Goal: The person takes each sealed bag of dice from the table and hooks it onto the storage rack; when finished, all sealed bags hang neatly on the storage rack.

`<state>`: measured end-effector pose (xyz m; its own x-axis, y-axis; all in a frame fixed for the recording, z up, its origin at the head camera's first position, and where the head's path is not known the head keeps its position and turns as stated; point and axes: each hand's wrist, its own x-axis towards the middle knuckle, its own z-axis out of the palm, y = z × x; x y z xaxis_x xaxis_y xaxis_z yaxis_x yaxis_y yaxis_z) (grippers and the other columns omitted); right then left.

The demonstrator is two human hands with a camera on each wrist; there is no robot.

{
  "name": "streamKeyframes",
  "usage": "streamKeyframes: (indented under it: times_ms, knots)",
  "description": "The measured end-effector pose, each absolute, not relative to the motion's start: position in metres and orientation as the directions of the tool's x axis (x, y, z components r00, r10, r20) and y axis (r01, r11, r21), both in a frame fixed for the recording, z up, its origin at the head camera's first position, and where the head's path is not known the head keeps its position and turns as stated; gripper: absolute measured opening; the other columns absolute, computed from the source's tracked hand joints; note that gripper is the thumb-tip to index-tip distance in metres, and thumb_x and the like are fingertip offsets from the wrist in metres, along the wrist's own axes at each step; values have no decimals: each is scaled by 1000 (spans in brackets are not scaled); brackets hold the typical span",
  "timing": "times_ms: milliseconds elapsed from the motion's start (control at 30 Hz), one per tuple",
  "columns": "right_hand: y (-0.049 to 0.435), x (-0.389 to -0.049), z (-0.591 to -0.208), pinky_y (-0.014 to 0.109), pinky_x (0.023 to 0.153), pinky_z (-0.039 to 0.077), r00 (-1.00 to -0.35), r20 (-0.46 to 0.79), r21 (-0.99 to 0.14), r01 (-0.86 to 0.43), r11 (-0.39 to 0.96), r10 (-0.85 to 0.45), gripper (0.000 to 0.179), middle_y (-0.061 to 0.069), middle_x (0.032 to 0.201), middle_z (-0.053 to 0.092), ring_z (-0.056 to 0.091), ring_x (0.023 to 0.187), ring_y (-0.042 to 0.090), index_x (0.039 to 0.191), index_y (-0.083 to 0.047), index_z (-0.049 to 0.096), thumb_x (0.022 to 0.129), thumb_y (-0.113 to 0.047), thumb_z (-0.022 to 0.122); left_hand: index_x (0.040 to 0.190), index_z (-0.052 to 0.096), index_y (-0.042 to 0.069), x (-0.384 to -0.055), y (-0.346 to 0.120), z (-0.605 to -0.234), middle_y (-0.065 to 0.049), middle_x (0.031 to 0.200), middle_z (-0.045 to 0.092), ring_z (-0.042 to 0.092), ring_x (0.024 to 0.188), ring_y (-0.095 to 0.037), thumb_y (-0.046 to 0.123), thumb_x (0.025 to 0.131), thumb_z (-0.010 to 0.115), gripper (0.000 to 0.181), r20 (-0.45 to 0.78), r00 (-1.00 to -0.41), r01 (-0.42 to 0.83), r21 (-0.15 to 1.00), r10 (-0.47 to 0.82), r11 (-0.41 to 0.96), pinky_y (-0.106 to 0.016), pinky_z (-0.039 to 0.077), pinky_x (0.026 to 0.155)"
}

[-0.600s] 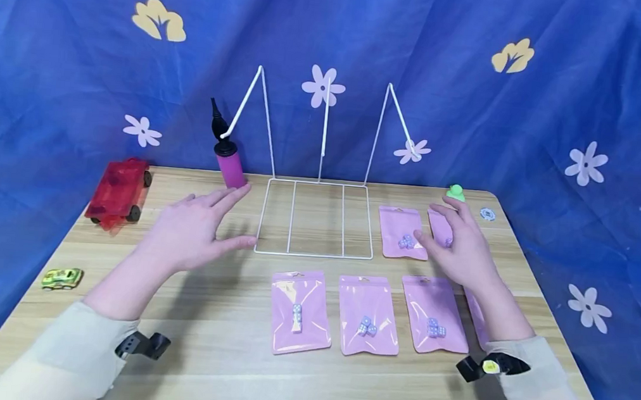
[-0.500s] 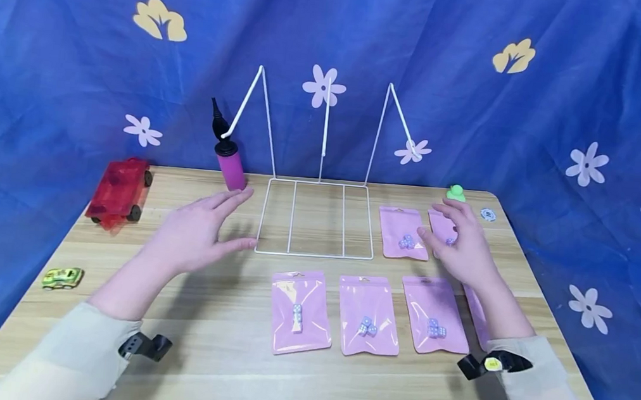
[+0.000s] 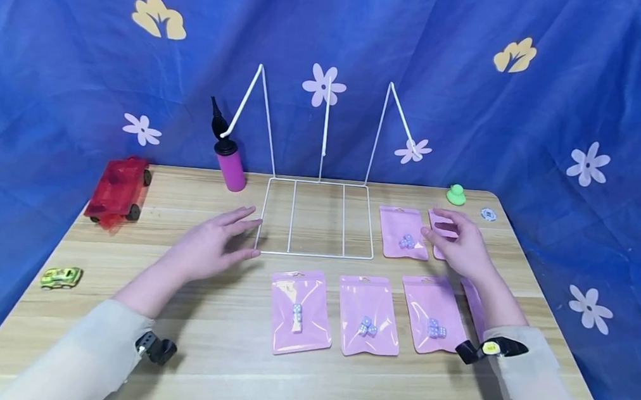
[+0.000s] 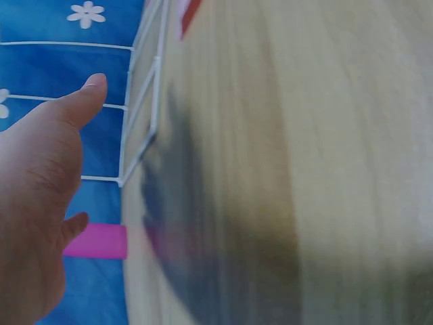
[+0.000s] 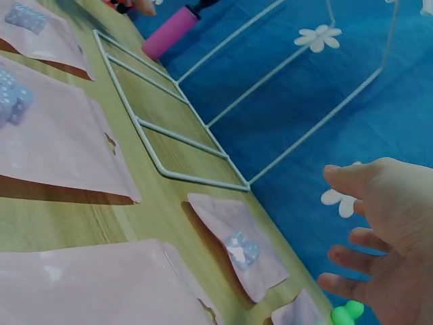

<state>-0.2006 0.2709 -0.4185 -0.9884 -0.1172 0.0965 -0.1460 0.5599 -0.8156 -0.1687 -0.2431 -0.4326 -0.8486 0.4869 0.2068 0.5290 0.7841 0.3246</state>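
My left hand (image 3: 207, 247), fingers spread and holding nothing, reaches to the front left corner of a white wire rack (image 3: 291, 223). In the left wrist view its thumb overlaps the rack's wires. My right hand (image 3: 465, 247) hovers over a pink zip bag (image 3: 438, 218) at the back right, fingers loosely bent with nothing between them; it hides much of that bag. Left of it lies another pink bag (image 3: 393, 222) with purple dice (image 3: 406, 242). Several more bags lie in a front row, including one bag (image 3: 282, 311) at the row's left; the rightmost is partly under my right forearm.
A magenta hand pump (image 3: 232, 170) stands left of the rack. Further left are a red toy truck (image 3: 117, 188) and a small green toy car (image 3: 62, 278). At the back right sit a green toy duck (image 3: 455, 195) and a poker chip (image 3: 488, 214). A blue curtain (image 3: 593, 90) surrounds the table.
My left hand has come down and right, toward the rack's front left corner. My right hand has drawn slightly back from the green duck, which now shows fully.
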Motion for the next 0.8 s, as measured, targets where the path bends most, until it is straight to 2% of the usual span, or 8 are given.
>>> streamKeyframes:
  times_ms: [200, 333, 433, 500, 633, 800]
  knots:
    - [278, -212, -433, 58, 106, 52, -993, 20, -849, -77, 523, -115, 61, 23, 155, 48, 56, 135, 45, 153, -1, 53, 102, -26, 75, 145, 66, 10, -174, -243, -448, -17, 160, 49, 50, 143, -42, 42, 96, 79, 60, 212, -825, 566, 333, 525, 754, -59, 41, 116]
    - [279, -219, -441, 43, 100, 57, -994, -15, -851, -45, 523, -111, 62, 21, 155, 49, 56, 135, 43, 153, -1, 53, 102, -28, 75, 140, 70, 8, -179, -244, -457, -18, 156, 53, 53, 140, -41, 38, 96, 80, 54, 220, -812, 583, 344, 541, 736, -58, 42, 115]
    - [278, -225, -446, 39, 94, 58, -993, -54, -845, -11, 534, -105, 62, 24, 150, 53, 56, 133, 42, 152, 0, 53, 102, -29, 75, 137, 72, 8, -182, -244, -462, -18, 154, 55, 54, 140, -39, 37, 97, 80, 50, 218, -810, 586, 359, 545, 727, -57, 43, 116]
    - [277, -228, -449, 41, 95, 58, -992, -79, -835, 11, 551, -100, 63, 26, 147, 56, 56, 132, 41, 152, 1, 52, 102, -30, 75, 134, 74, 7, -184, -244, -464, -18, 153, 56, 54, 140, -39, 35, 97, 80, 47, 216, -804, 592, 370, 554, 716, -56, 42, 116]
    - [272, -233, -453, 52, 106, 52, -993, -85, -794, 16, 608, -85, 61, 27, 143, 58, 55, 131, 42, 150, 2, 53, 101, -28, 76, 130, 76, 6, -189, -242, -467, -19, 148, 60, 54, 140, -39, 32, 99, 79, 41, 214, -789, 611, 375, 576, 697, -56, 44, 115]
    - [267, -238, -456, 55, 112, 47, -995, -80, -768, 27, 640, -54, 57, 26, 138, 60, 55, 130, 42, 145, 5, 56, 99, -22, 77, 131, 75, 4, -193, -242, -470, -20, 145, 62, 56, 137, -40, 33, 100, 76, 42, 192, -792, 605, 373, 579, 703, -56, 45, 114]
